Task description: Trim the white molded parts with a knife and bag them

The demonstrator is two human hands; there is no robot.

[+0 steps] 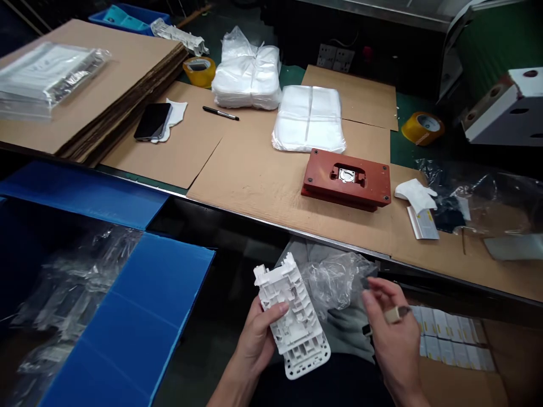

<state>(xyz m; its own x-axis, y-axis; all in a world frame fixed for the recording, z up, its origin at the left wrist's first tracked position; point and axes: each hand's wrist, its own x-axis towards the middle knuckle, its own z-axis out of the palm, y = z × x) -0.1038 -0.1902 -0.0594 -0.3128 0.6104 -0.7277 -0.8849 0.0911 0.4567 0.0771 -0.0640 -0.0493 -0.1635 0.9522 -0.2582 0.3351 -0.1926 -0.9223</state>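
Gripped a white plastic housing (297, 323) in the left hand (255, 339), thumb (276, 310) across its ribbed face, above the lap (335, 384) and short of the cardboard-covered bench (254, 164); held a beige-and-black tool (397, 314) crosswise in the curled right hand (395, 342), fingertips (368, 297) near a crumpled clear bag (333, 278), but could not tell touch from gap there; had a red fixture (345, 193) with a silvery insert (347, 175) on the bench beyond

Held white frame (299, 328): one, at 6 o'clock
Hands (253, 340): we count two, at 6 and 4
Tape rolls (206, 79): two, at 11 and 2
Bag bundles (294, 121): two, at 12 and 1
Phone (151, 121): one, at 10
Red block (323, 182): one, at 2
Clear bags (65, 305): several, at 8 (overlapping too much for us to count)
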